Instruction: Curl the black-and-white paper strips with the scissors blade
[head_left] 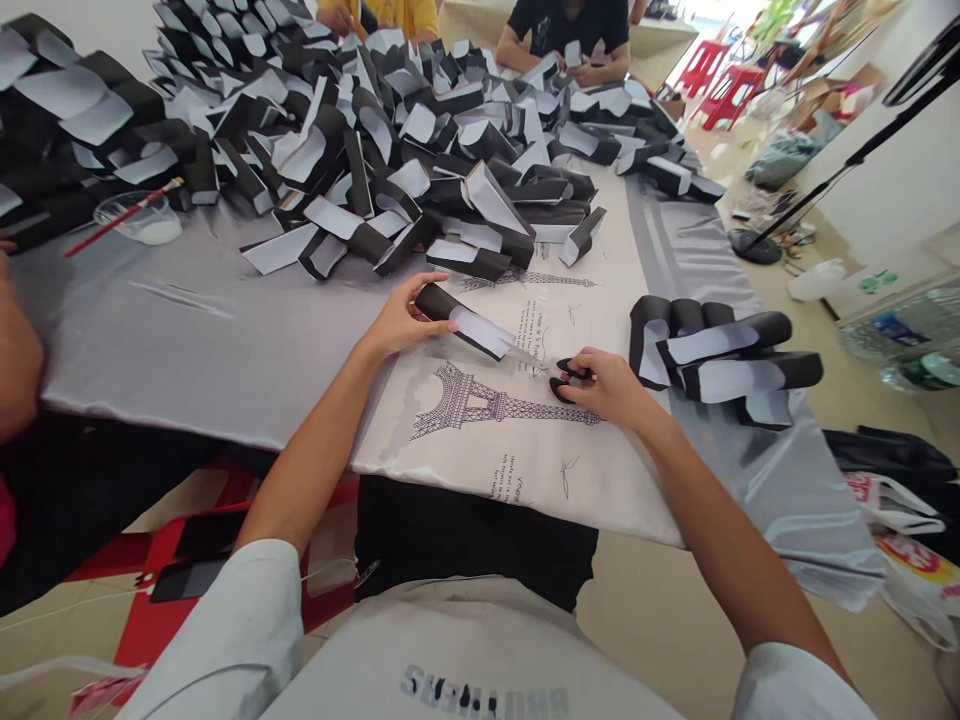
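Over the printed tablecloth, my left hand point(409, 318) grips one end of a folded paper piece point(466, 322), black outside and white inside. My right hand point(604, 385) is closed on the black handles of a pair of scissors point(571, 378). The scissors' blades point left toward the paper's right end; whether they touch it I cannot make out. Beneath both hands an Eiffel Tower drawing point(480, 400) shows on the cloth. Just beyond my left hand lies the near edge of a large heap of similar black and white paper pieces point(465, 255).
Right of my right hand sits a small group of rolled paper pieces point(724, 350). A clear plastic cup point(142, 218) with a red brush point(124, 217) stands at left. Across the table are two people point(566, 40); another person's arm point(19, 350) is at the left edge.
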